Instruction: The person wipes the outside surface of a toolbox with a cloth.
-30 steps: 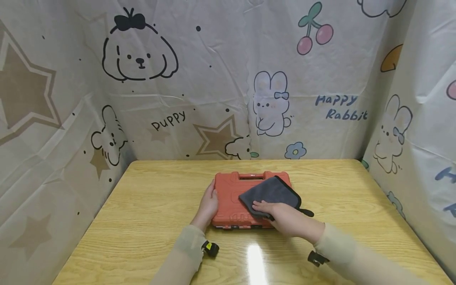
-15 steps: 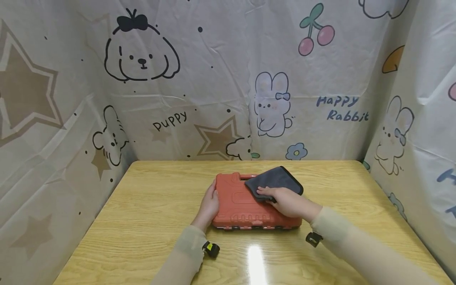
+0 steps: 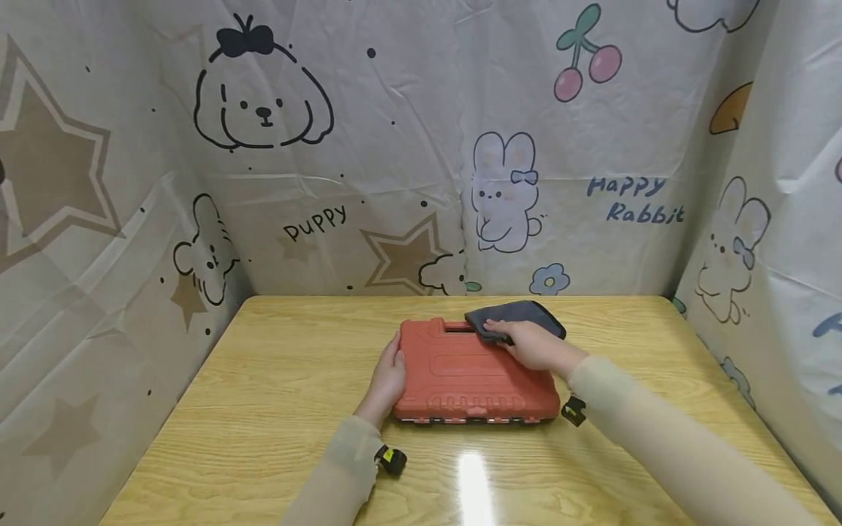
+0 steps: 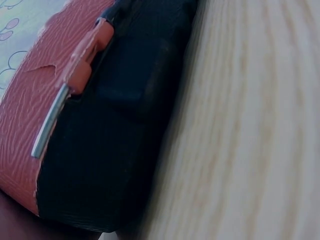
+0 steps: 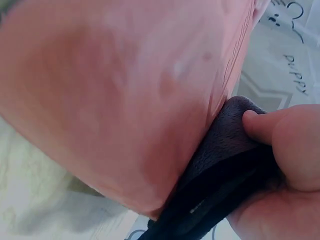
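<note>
Right grip (image 3: 529,345) on cloth (image 3: 526,312), arm (image 3: 684,442) outstretched

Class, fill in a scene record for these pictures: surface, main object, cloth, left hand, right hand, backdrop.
Surface: wood-grain table
Main object: red and black case, closed, lying flat, its handle on the far side
Cloth: grey with black edging, at the case's far right corner
Left hand: touching the case's left side
Right hand: pinching the cloth
Backdrop: pale sheet printed with cartoon animals, stars and cherries
</note>
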Motion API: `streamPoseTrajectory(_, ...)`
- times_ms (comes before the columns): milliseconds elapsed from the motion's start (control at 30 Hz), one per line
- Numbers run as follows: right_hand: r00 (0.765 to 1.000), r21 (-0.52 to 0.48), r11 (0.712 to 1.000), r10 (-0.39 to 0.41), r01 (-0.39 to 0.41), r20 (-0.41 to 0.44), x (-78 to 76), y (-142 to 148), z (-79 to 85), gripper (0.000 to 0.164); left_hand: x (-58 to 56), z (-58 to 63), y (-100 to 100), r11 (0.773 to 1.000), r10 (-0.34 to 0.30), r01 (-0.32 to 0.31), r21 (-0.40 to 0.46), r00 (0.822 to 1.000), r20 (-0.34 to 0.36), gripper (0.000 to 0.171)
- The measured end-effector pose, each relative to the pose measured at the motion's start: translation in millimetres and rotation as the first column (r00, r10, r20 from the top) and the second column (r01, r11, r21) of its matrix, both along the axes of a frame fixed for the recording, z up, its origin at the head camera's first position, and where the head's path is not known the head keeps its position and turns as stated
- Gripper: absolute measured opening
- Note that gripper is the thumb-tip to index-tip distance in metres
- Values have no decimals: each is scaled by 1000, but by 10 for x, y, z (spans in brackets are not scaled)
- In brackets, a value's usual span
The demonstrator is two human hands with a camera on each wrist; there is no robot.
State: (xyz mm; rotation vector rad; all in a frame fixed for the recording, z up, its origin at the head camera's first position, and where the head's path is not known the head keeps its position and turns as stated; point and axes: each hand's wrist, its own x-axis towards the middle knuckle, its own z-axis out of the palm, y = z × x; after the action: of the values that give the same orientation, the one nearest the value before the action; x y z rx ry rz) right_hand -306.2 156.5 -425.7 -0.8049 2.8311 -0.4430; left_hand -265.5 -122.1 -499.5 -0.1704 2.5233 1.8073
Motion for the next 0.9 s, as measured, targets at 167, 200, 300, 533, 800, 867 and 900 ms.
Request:
streamPoseTrajectory(167,1000,1,1000,-25,25,-13,-137,25,-1,49,2,3,5,1000,2,-2,8,1000,13,53)
streamPoseTrajectory(200,999,0,999,-32,32,-15,-160,25,2,49,3,3,6,1000,3,-3,10,1000,16,54)
streamPoseTrajectory(300,998,1,998,-61,61,-15,-211,27,3,48,7,4,9,1000,1,-2,18,1000,15,54)
streamPoseTrajectory(533,995,-5,995,-104,104,7,-231,30,-1,49,5,4,19,1000,7,-7,26,1000,10,53)
streamPoseTrajectory(800,998,6,998,-67,68,-6,-60,47,15,51,-7,11,36,999,23,-23,25,1000,7,53)
streamPoseTrajectory(867,997,5,997,-73,73,0,-3,67,15,51,-4,15,41,999,23,-23,26,1000,16,53)
streamPoseTrajectory(900,997,5,997,-73,73,-3,23,80,9,51,-3,16,44,999,22,-23,28,1000,17,53)
